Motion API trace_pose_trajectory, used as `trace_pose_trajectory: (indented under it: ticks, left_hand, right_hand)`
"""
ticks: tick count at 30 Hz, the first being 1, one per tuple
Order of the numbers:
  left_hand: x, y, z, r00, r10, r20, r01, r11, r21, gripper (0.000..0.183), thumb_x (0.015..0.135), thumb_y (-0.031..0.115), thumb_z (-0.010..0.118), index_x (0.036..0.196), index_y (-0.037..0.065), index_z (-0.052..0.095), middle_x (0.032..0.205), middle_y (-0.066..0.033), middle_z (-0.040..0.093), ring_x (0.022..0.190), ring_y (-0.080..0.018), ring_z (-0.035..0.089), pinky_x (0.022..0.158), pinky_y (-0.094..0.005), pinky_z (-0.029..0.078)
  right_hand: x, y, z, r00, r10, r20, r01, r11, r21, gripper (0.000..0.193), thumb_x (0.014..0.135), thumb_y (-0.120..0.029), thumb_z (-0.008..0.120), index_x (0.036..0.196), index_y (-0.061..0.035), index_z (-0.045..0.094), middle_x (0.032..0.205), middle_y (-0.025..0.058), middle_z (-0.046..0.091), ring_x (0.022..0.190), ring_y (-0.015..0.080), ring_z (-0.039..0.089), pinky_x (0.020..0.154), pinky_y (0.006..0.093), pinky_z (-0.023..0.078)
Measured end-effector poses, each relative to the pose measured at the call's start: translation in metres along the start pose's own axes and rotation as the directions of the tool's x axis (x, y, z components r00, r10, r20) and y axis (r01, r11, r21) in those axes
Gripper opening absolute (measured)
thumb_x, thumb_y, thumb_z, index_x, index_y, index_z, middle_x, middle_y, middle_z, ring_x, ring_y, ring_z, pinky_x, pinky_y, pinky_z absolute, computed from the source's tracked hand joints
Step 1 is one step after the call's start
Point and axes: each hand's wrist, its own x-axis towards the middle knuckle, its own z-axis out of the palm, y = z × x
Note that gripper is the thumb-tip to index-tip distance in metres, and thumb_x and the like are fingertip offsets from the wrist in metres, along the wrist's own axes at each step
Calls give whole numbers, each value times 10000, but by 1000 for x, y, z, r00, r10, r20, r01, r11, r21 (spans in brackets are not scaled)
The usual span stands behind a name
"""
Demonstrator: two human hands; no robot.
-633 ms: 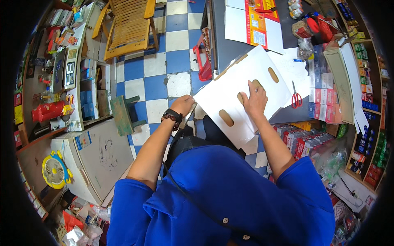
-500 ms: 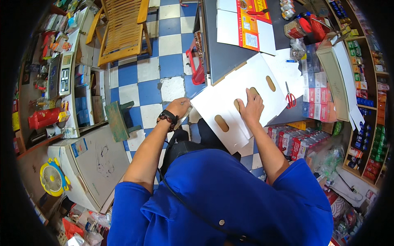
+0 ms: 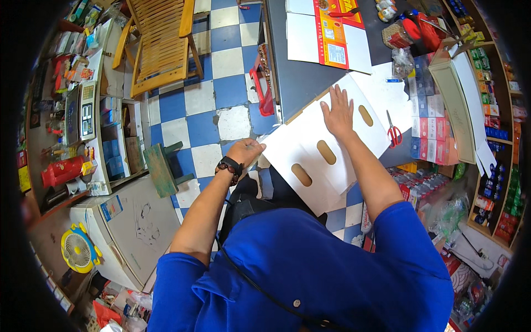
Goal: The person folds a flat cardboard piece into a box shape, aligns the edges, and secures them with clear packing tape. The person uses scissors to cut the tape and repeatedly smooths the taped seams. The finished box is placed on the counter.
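Note:
A white cardboard piece (image 3: 310,145) with oval hand holes lies slantwise over the near end of the dark table, its near corner jutting over my lap. My right hand (image 3: 339,115) rests flat on it close to the far edge, fingers stretched out. At the cardboard's left corner, my left hand (image 3: 246,151) is closed in a pinch. A thin, clear, shiny strip (image 3: 270,133) seems to run between its fingers and that corner; its ends are hard to make out. Red-handled scissors (image 3: 394,135) lie beside the cardboard's right edge.
Farther along the dark table (image 3: 310,77) lies a red, yellow and white flattened carton (image 3: 332,41). Stacked small boxes (image 3: 428,130) and a jar with a red lid (image 3: 399,36) stand at right. On the left are a wooden chair (image 3: 160,47), a green stool (image 3: 160,170) and a white fridge (image 3: 130,221).
My right hand has slid away from the hand holes toward the cardboard's far edge, its fingers now flatter. My left hand has moved slightly right, nearer the cardboard's left corner.

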Motion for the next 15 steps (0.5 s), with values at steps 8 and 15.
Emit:
trace_pose_trajectory:
  ticks: [8,15]
  left_hand:
    - [15,-12,7,999,-8,37,12,992,-125,436,896,429,737,1099,43,739,957,-116,749,851,-212,690,800,-347,538]
    - [17,-10,6,1000,7,24,-4,994,-113,382,893,395,747,1058,51,754,939,-97,748,856,-188,679,810,-342,533]
  right_hand:
    - [1,-13,18,992,127,0,-127,992,-2,737,1023,-523,418,1613,-124,233,1689,127,158,1564,380,34,1219,629,-30]
    - [-20,-48,29,992,107,-64,-109,993,-35,788,994,-575,457,1595,-96,285,1670,209,164,1542,463,47,1190,678,-20]
